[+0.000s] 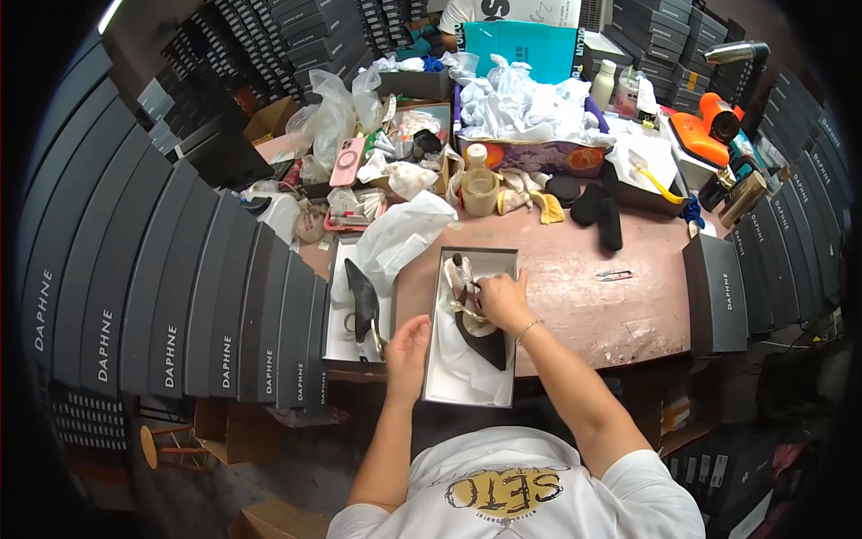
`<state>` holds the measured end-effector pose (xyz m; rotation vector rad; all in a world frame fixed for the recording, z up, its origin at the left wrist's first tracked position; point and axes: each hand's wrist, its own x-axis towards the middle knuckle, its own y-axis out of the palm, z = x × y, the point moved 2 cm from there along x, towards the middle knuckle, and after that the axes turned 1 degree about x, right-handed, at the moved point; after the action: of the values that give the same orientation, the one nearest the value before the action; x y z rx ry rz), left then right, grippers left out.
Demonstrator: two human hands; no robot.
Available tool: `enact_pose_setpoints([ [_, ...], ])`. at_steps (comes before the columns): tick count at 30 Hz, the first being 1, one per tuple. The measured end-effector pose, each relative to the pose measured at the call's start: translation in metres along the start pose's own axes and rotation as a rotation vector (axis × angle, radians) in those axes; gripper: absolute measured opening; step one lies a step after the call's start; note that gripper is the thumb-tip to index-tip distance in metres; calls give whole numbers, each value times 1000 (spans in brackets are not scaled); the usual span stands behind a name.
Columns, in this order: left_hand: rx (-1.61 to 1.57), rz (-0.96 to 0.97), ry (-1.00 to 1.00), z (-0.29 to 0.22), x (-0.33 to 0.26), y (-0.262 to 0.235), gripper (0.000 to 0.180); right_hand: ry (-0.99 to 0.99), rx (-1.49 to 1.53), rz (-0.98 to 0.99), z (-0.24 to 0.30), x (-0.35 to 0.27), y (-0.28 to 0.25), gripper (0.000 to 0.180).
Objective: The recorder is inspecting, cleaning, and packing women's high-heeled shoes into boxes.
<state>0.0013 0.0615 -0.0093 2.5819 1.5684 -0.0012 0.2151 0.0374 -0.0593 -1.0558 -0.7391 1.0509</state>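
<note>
In front of me an open shoe box [471, 382] with white lining paper holds a dark pointed high-heeled shoe [485, 343] with a pale strap. My right hand [505, 301] reaches into this box, its fingers closed on the shoe near the strap and heel; the fingertips are partly hidden. Beside the box's left wall is my left hand [409, 349], fingers loosely extended and nothing in them. Just left of it stands a second open box [341, 346], where a matching black shoe [363, 296] lies on its side under raised white tissue paper [404, 229].
Stacked dark shoe boxes [162, 296] wall the left side, more [772, 260] the right. Small thread snips [614, 275] lie on the table [628, 319]. Farther back are a glue jar [480, 190], a pink phone [347, 162], crumpled paper [530, 103] and an orange tool [705, 135].
</note>
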Motion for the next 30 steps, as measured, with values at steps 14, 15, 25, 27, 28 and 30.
enact_pose_setpoints([
  [14, -543, -39, -334, -5, -67, -14, 63, -823, 519, -55, 124, -112, -89, 48],
  [15, -640, -1, -333, -6, -62, -22, 62, -629, 719, -26, 115, -117, -93, 58],
  [25, 892, 273, 516, -51, 65, 44, 46, 100, 1149, -62, -5, -139, -101, 80],
  [27, 1438, 267, 596, -33, 100, 49, 41, 146, 733, -188, -39, -138, -118, 75],
  [28, 1718, 350, 554, -27, 112, 57, 40, 141, 604, -207, -58, -136, -109, 74],
  [30, 1731, 361, 702, 12, 139, 49, 33, 103, 566, -146, -106, -129, -51, 74],
])
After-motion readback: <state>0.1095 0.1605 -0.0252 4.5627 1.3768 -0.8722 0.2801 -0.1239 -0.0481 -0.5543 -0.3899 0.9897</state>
